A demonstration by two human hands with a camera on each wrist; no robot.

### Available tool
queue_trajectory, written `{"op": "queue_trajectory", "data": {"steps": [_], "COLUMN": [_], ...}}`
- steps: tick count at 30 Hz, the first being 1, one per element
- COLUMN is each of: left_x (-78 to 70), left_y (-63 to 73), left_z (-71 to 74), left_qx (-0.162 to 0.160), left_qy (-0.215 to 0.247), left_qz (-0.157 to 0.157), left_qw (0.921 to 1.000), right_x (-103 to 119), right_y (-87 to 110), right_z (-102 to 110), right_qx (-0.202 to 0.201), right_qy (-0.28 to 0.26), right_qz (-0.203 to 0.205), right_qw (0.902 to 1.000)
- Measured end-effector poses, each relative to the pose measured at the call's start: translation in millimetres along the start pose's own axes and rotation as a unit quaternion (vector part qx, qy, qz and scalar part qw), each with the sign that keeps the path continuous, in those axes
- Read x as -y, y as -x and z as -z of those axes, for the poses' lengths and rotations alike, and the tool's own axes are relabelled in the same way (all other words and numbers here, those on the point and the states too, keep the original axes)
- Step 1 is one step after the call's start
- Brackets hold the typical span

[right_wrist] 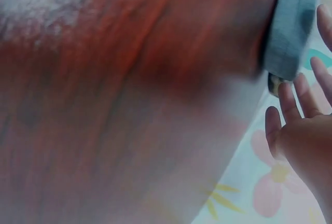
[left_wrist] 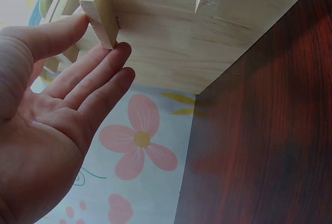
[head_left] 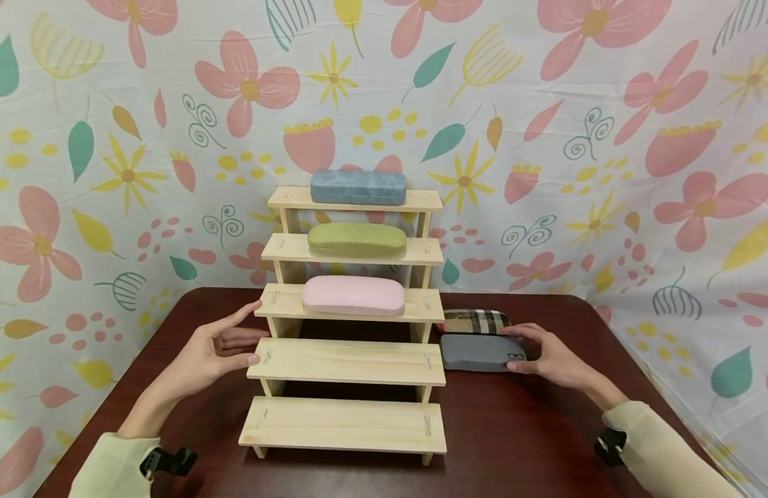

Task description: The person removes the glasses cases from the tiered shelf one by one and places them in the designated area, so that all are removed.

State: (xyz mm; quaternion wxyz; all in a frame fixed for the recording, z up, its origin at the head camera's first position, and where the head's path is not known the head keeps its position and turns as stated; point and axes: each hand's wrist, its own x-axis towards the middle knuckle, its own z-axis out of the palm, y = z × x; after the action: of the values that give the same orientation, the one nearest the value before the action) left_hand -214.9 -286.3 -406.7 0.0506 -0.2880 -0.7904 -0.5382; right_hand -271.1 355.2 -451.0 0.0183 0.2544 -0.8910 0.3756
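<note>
A wooden five-tier display stand [head_left: 346, 361] stands on the table. My left hand [head_left: 200, 356] is at its left side, thumb and index fingertips at the ends of two shelf boards. In the left wrist view its extended fingers and thumb meet the end of a board [left_wrist: 99, 19]. On the right, a grey glasses case [head_left: 477, 353] with a small glasses mark lies on the table. My right hand [head_left: 554, 356] reaches over that case's right end, thumb at the near side, fingertips toward the far side. In the right wrist view those fingers are spread beside the case [right_wrist: 290, 32].
Upper tiers bear a blue glasses case [head_left: 359, 187], a green one [head_left: 357, 239] and a pink one [head_left: 352, 295], one per tier. Directly behind the grey case lies a plaid case [head_left: 473, 322]. A floral cloth [head_left: 384, 90] hangs behind the dark red table [head_left: 514, 436].
</note>
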Motion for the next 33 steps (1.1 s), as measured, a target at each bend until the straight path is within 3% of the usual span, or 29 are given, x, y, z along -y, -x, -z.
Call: {"op": "queue_trajectory", "data": {"steps": [7, 24, 33], "left_x": [1.1, -0.5, 0.1], "left_y": [1.3, 0.0, -0.2], "left_z": [-0.7, -0.2, -0.8], "left_qx": [0.0, -0.001, -0.002], "left_qy": [0.003, 0.004, 0.003], "left_qz": [-0.001, -0.004, -0.004], "left_qw": [1.0, 1.0, 1.0], "right_x": [18.1, 98.4, 142.3], "right_y": [3.9, -1.3, -15.2], "right_z": [6.4, 11.7, 10.0], "right_qx": [-0.012, -0.038, -0.041], "right_qy": [0.024, 0.054, 0.046], "right_qz": [0.022, 0.069, 0.061], "right_qw": [0.9994, 0.9954, 0.9962]}}
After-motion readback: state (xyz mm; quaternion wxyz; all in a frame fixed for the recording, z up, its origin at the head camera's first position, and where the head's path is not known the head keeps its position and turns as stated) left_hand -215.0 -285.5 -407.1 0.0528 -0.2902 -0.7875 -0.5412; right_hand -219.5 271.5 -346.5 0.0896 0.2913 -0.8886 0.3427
